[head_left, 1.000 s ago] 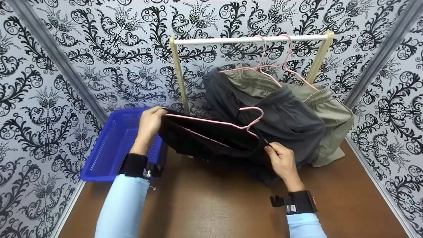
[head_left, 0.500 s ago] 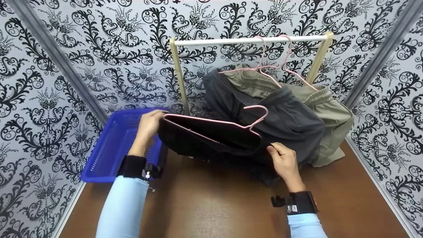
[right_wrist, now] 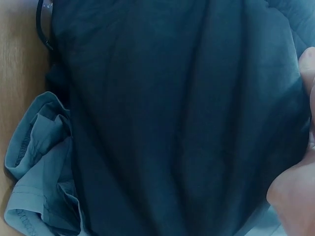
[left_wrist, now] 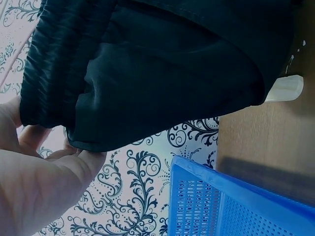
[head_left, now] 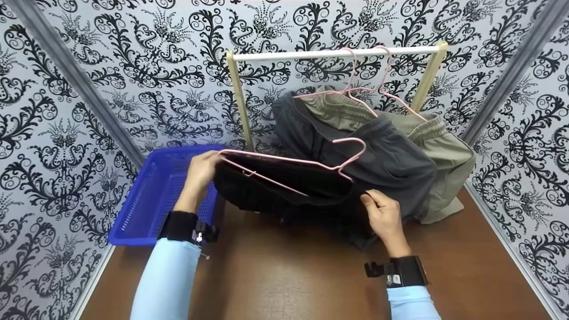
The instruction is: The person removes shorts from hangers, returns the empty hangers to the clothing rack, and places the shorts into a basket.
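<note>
Black shorts point(head_left: 258, 195) with an elastic waistband are stretched between my hands in the head view, waist opening upward. A pink wire hanger point(head_left: 284, 158) sits inside the waist, its hook rising free at the right. My left hand point(head_left: 201, 174) grips the waistband's left corner beside the hanger's end. The left wrist view shows its fingers under the edge of the shorts point(left_wrist: 162, 83). My right hand point(head_left: 384, 216) pinches the right side of the waistband between thumb and fingers. The hanger's right end is hidden in the cloth.
Behind stands a rack with a white rail point(head_left: 289, 55) and wooden posts. Dark grey shorts point(head_left: 391, 164) and khaki shorts point(head_left: 453, 151) hang there on pink hangers. A blue plastic basket point(head_left: 129, 213) stands at left on the brown table point(head_left: 284, 275).
The hanger has shifted, its hook moving right and slightly up. More of its lower bar shows inside the waist than half a second ago. Both hands have barely moved.
</note>
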`<action>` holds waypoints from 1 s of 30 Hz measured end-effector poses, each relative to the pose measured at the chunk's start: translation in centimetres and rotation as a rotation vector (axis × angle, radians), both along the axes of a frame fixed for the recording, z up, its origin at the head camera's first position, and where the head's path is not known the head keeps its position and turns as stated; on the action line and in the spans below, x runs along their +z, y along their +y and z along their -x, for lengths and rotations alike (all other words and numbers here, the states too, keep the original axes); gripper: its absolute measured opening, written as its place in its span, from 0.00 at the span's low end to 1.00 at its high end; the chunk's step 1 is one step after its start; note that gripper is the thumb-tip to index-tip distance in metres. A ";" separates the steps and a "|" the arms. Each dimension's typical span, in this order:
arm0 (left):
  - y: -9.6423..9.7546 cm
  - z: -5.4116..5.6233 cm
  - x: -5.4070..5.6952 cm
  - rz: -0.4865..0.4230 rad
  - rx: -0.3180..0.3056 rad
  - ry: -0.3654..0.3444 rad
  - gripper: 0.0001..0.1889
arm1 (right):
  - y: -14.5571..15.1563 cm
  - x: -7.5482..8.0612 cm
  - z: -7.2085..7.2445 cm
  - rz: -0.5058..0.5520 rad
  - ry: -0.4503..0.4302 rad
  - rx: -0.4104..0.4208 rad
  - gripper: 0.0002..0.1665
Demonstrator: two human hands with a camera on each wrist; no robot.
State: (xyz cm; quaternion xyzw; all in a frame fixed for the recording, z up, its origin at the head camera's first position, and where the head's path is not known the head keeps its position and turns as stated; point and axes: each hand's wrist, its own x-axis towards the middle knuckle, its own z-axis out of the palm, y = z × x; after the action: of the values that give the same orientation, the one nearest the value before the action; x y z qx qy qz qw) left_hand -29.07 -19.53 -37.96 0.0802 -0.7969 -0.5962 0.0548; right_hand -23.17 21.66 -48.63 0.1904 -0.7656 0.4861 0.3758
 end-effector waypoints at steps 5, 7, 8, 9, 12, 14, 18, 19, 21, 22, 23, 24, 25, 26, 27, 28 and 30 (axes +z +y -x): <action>0.1 0.0 -0.4 0.028 0.004 0.017 0.15 | -0.4 1.0 -0.5 0.000 0.002 -0.005 0.11; 0.1 0.1 -0.6 0.046 0.012 0.022 0.14 | -0.3 0.8 -0.3 -0.002 0.002 -0.006 0.11; 0.2 0.2 -0.7 0.058 0.014 0.022 0.14 | -0.2 0.6 -0.2 -0.004 0.001 -0.008 0.11; 0.2 0.2 -0.8 0.074 0.015 0.023 0.14 | -0.1 0.4 -0.1 -0.003 -0.002 -0.010 0.11; 0.2 0.3 -1.1 0.103 0.022 0.024 0.16 | 0.0 -0.1 0.2 -0.004 -0.007 -0.018 0.10; 0.3 0.3 -1.2 0.116 0.015 0.021 0.17 | 0.0 -0.2 0.2 -0.007 -0.010 -0.026 0.09; 0.5 0.3 -1.6 0.140 0.001 0.009 0.19 | -0.1 -0.3 0.2 -0.011 -0.015 -0.032 0.09; 0.4 0.3 -1.7 0.154 -0.003 0.006 0.19 | -0.2 -0.1 0.1 -0.013 -0.016 -0.027 0.10; 0.4 0.3 -1.9 0.188 -0.004 0.005 0.19 | -0.5 0.7 -0.5 -0.014 -0.012 -0.009 0.13; 0.4 0.2 -2.0 0.198 -0.005 0.005 0.19 | -0.6 1.0 -0.6 -0.015 -0.011 -0.005 0.15; 0.5 0.2 -2.1 0.209 -0.006 0.007 0.19 | -0.7 1.0 -0.7 -0.017 -0.011 -0.002 0.17; 0.5 0.2 -2.2 0.220 -0.008 0.009 0.19 | -0.7 1.0 -0.7 -0.019 -0.010 0.002 0.19; 0.5 0.2 -2.3 0.229 -0.009 0.010 0.19 | -0.6 1.0 -0.6 -0.021 -0.010 0.006 0.21; 0.7 0.2 -2.3 0.234 -0.009 0.012 0.19 | -0.5 0.7 -0.5 -0.020 -0.011 0.006 0.21; 0.8 0.2 -2.4 0.235 -0.010 0.014 0.19 | -0.4 0.3 -0.2 -0.020 -0.015 0.005 0.22; 0.9 0.2 -2.5 0.232 -0.010 0.015 0.19 | -0.2 -0.1 0.1 -0.020 -0.016 0.004 0.22; 1.2 0.2 -2.7 0.237 -0.006 0.017 0.19 | -0.1 -0.4 0.2 -0.013 -0.023 0.016 0.22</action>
State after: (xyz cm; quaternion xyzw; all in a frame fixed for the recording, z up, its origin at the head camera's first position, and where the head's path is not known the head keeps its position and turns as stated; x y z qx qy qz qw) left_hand -29.26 -18.36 -40.65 0.0659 -0.8617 -0.4985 0.0687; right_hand -23.41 21.56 -49.05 0.1933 -0.7716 0.4863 0.3616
